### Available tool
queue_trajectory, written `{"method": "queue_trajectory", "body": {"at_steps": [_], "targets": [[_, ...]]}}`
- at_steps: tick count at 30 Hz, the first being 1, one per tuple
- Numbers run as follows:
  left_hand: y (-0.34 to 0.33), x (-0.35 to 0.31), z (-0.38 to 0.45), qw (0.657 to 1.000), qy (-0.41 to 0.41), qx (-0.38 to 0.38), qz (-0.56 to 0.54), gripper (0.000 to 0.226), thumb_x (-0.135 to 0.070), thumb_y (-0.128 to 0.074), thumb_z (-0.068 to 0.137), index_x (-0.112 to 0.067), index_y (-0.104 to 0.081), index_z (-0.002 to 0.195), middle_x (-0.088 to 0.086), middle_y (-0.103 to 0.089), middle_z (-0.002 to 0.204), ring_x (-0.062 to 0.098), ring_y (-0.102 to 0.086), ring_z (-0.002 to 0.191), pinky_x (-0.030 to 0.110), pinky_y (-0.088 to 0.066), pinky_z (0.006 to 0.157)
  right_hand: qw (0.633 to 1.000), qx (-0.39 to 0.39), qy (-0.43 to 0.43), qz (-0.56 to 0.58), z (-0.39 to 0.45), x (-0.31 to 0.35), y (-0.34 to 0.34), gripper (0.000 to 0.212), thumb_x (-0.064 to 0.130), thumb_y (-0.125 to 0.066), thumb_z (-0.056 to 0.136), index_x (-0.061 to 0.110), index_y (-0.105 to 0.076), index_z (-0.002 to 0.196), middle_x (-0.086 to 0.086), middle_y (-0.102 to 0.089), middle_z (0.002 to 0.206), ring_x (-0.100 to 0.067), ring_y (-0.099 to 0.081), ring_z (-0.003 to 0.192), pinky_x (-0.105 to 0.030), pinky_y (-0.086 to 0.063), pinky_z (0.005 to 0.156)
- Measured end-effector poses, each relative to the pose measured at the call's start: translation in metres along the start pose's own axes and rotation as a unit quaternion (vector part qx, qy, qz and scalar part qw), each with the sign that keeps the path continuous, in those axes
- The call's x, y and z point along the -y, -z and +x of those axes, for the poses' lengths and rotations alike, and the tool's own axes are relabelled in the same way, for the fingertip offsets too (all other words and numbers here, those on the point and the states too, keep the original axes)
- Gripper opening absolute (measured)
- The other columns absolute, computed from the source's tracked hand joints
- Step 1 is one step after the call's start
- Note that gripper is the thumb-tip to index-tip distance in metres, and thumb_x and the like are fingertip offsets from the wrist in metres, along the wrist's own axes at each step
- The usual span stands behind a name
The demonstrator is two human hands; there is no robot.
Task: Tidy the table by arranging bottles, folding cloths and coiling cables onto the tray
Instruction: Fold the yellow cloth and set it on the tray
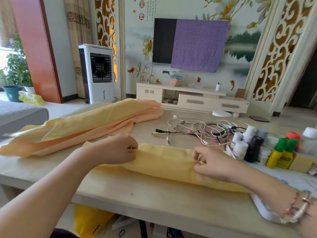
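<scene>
L hand [120, 149] and R hand [211, 163] each pinch the top edge of a folded pale-yellow cloth strip [164, 162] lying across the beige tabletop [154, 200], near its front. Behind: a larger rumpled peach-yellow cloth [89, 124], tangled white & black cables [202, 130]. Right: clustered plastic bottles [257, 150], crowding the strip's end w/ a white tray rim [262, 210] under the R wrist.

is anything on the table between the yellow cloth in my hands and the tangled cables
Nothing visible does. Both hands, left and right, pinch the yellow cloth, and only bare table lies between its far edge and the tangled cables. The bottles stand off to the right.
</scene>
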State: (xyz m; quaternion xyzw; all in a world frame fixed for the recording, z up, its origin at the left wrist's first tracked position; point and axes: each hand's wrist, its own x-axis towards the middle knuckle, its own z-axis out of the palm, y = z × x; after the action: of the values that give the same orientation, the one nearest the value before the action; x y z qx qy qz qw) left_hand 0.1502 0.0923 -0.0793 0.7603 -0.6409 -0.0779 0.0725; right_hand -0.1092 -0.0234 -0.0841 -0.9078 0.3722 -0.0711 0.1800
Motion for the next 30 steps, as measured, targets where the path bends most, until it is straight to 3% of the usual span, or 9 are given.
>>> {"method": "queue_trajectory", "body": {"at_steps": [4, 6, 9, 12, 14, 19, 24, 30], "targets": [[-0.003, 0.003, 0.002, 0.999, 0.02, 0.029, -0.008, 0.014, -0.031, -0.053, 0.082, -0.026, -0.058, 0.07, -0.007, -0.057, 0.078, 0.018, -0.053, 0.074, 0.035, -0.048, 0.071, 0.994, 0.11, -0.008, -0.022, 0.01, -0.004, 0.008, 0.015, 0.017, -0.057, 0.087, 0.026, -0.05, 0.077, 0.012, -0.05, 0.055, 0.0, -0.04, 0.045, -0.014, -0.03, 0.046], [-0.006, 0.006, 0.006, 0.999, 0.037, 0.001, -0.014, 0.011, -0.032, -0.054, 0.082, -0.027, -0.059, 0.074, -0.007, -0.059, 0.084, 0.019, -0.057, 0.081, 0.035, -0.049, 0.071, 0.994, 0.092, -0.017, -0.049, 0.022, -0.011, 0.008, 0.015, 0.021, -0.058, 0.087, 0.028, -0.051, 0.076, 0.011, -0.053, 0.065, 0.0, -0.046, 0.056, -0.015, -0.035, 0.052], [-0.011, 0.008, 0.018, 0.995, 0.056, -0.084, 0.009, 0.008, -0.032, -0.052, 0.09, -0.029, -0.06, 0.092, -0.009, -0.059, 0.098, 0.015, -0.056, 0.091, 0.023, -0.04, 0.059, 0.993, 0.013, -0.036, -0.116, 0.043, -0.025, 0.004, 0.015, 0.027, -0.057, 0.085, 0.029, -0.051, 0.071, 0.012, -0.056, 0.074, -0.01, -0.056, 0.077, -0.027, -0.049, 0.071], [-0.02, 0.013, 0.037, 0.99, 0.072, -0.125, -0.006, 0.015, -0.031, -0.051, 0.092, -0.03, -0.06, 0.105, -0.01, -0.058, 0.111, 0.015, -0.054, 0.104, 0.026, -0.041, 0.067, 0.987, -0.052, -0.048, -0.143, 0.058, -0.035, -0.001, 0.013, 0.028, -0.054, 0.084, 0.029, -0.05, 0.072, 0.012, -0.055, 0.078, -0.014, -0.055, 0.088, -0.031, -0.048, 0.078], [-0.026, 0.016, 0.048, 0.988, 0.085, -0.13, -0.009, 0.017, -0.03, -0.051, 0.092, -0.028, -0.059, 0.107, -0.009, -0.057, 0.114, 0.016, -0.052, 0.105, 0.029, -0.042, 0.074, 0.986, -0.065, -0.052, -0.142, 0.064, -0.039, -0.005, 0.015, 0.027, -0.053, 0.085, 0.029, -0.047, 0.071, 0.012, -0.051, 0.079, -0.015, -0.052, 0.089, -0.03, -0.044, 0.075], [-0.029, 0.015, 0.065, 0.987, 0.114, -0.105, 0.028, 0.015, -0.029, -0.051, 0.09, -0.028, -0.055, 0.105, -0.008, -0.049, 0.108, 0.014, -0.044, 0.1, 0.028, -0.031, 0.062, 0.984, -0.077, -0.042, -0.157, 0.075, -0.045, -0.011, 0.008, 0.027, -0.053, 0.087, 0.029, -0.049, 0.079, 0.008, -0.048, 0.09, -0.017, -0.051, 0.102, -0.029, -0.042, 0.082], [-0.029, 0.016, 0.067, 0.985, 0.139, -0.101, 0.031, 0.017, -0.029, -0.053, 0.089, -0.026, -0.054, 0.106, -0.008, -0.043, 0.1, 0.016, -0.042, 0.1, 0.028, -0.033, 0.069, 0.981, -0.093, -0.038, -0.163, 0.077, -0.047, -0.013, 0.005, 0.031, -0.053, 0.089, 0.026, -0.051, 0.087, 0.005, -0.041, 0.095, -0.018, -0.044, 0.113, -0.03, -0.037, 0.084], [-0.029, 0.017, 0.064, 0.979, 0.173, -0.093, 0.045, 0.027, -0.026, -0.052, 0.089, -0.024, -0.049, 0.116, -0.002, -0.043, 0.12, 0.023, -0.039, 0.116, 0.03, -0.034, 0.078, 0.982, -0.087, -0.025, -0.168, 0.08, -0.047, -0.015, 0.006, 0.031, -0.049, 0.094, 0.026, -0.048, 0.092, 0.006, -0.039, 0.1, -0.019, -0.043, 0.117, -0.033, -0.037, 0.09]]}}
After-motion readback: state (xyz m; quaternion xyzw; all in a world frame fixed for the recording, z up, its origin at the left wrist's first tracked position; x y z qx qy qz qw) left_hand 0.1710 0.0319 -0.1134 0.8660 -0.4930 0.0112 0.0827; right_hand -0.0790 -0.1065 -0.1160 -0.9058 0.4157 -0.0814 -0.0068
